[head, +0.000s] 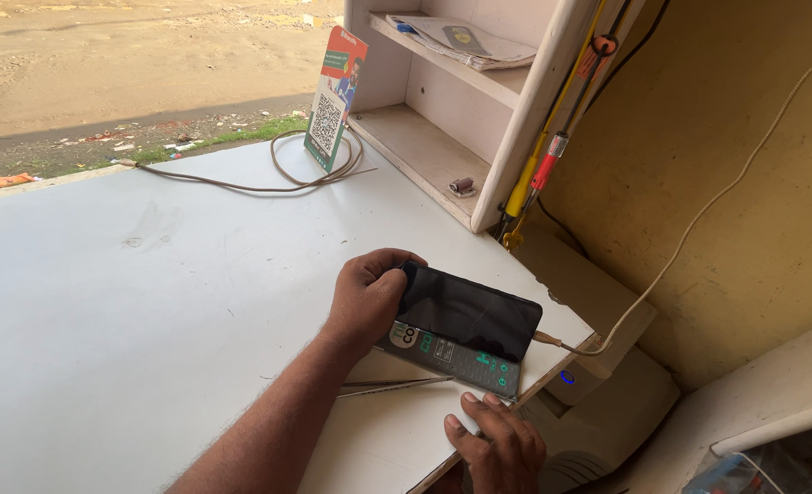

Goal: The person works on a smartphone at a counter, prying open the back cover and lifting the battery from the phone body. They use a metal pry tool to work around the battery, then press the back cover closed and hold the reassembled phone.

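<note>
A dark phone (468, 313) is held tilted over a grey box (456, 355) at the table (150, 302) edge, gripped at one end by the closed left hand (365, 297). The right hand (502, 444) is laid open, holding nothing, beside tweezers (397, 384). A cable (680, 247) is plugged into the phone.

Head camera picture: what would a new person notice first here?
First the dark smartphone, tilted up over a flat grey printed package near the white table's right edge, with a cable plugged into its right end. The left hand grips the phone's left end; the right hand rests at the table's near edge. A standing code card is further back.
</note>
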Demonstrator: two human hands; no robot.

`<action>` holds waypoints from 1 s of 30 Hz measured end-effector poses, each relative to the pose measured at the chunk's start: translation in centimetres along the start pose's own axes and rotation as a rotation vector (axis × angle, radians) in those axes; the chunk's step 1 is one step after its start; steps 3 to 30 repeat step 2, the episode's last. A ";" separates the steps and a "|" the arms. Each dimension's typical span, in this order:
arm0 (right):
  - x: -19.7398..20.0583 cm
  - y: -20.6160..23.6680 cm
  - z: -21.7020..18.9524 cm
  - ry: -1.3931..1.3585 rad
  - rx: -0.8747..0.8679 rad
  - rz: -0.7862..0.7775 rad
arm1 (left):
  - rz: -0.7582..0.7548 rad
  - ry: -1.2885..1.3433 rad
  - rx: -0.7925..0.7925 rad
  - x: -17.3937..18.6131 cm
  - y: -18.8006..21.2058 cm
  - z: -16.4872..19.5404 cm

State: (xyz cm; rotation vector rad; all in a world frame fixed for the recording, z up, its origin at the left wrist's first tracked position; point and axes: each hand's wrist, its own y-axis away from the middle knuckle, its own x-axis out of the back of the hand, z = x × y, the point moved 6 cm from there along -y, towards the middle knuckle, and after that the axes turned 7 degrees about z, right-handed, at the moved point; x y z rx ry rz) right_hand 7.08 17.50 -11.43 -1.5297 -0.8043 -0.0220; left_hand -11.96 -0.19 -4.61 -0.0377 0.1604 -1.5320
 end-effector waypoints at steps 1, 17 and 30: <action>-0.1 0.1 0.1 -0.004 -0.013 0.003 | -0.002 0.001 -0.005 0.1 -0.3 -0.7; -0.1 0.3 0.2 -0.007 -0.026 0.006 | 0.000 0.001 -0.004 6.9 4.3 -1.7; -0.1 0.3 0.2 -0.007 -0.026 0.006 | 0.000 0.001 -0.004 6.9 4.3 -1.7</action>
